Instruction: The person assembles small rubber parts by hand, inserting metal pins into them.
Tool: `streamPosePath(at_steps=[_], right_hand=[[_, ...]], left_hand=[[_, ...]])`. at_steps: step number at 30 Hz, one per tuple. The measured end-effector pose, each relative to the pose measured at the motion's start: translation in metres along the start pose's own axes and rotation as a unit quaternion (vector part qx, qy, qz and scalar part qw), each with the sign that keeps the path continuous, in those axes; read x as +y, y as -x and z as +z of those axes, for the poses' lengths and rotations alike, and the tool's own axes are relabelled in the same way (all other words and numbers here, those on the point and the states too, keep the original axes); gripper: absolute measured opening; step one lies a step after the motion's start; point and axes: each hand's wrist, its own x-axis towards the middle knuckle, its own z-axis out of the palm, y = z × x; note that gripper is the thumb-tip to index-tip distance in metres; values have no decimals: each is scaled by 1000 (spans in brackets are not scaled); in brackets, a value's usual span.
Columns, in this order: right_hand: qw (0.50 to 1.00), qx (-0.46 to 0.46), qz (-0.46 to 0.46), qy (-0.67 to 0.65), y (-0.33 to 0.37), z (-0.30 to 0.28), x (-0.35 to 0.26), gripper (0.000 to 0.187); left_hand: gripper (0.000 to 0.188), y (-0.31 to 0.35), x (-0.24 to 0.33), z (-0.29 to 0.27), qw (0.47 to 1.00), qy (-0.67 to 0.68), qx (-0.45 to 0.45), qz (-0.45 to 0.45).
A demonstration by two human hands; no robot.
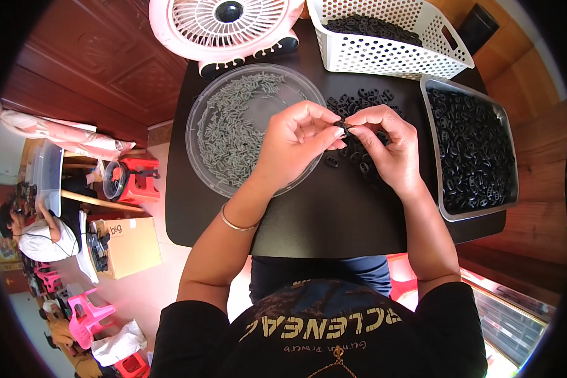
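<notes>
My left hand (pixel 299 135) and my right hand (pixel 387 140) meet above the dark table, each pinching with thumb and forefinger. Between their fingertips is a small black plastic part (pixel 342 128), mostly covered by the fingers. Its exact kind cannot be made out. Below and behind the hands lies a loose heap of small black oval plastic pieces with holes (pixel 362 101). To the left, partly behind my left hand and wrist, stands a round clear tub (pixel 198 160) with many small grey-green spring-like pieces (pixel 227 135) in it.
A metal tray (pixel 444 208) full of black pieces lies at the right. Behind it stands a white perforated basket (pixel 384 60) holding more. A pink fan (pixel 230 38) stands at the far left of the table. Off left, a seated person (pixel 41 239) is near a cardboard box (pixel 132 249) and pink stools (pixel 88 318).
</notes>
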Motion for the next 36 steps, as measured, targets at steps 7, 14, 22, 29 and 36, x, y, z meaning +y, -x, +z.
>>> streamPosePath(at_steps=[7,14,22,29,36], right_hand=[[997,25,-39,65,-1,2,-1,8],[998,29,30,52,5,8,-3,7],[989,25,127,-72,9,14,4,5],[997,30,67,-20,3,9,-3,12],[990,31,-42,131,1,4,-5,14]], left_hand=[[9,0,0,3,1000,7,20,6],[7,3,-10,8,993,-42,55,96],[13,3,-7,7,950,-243,77,182],[13,2,-4,7,996,-32,53,70],[12,2,2,7,998,-5,58,25]])
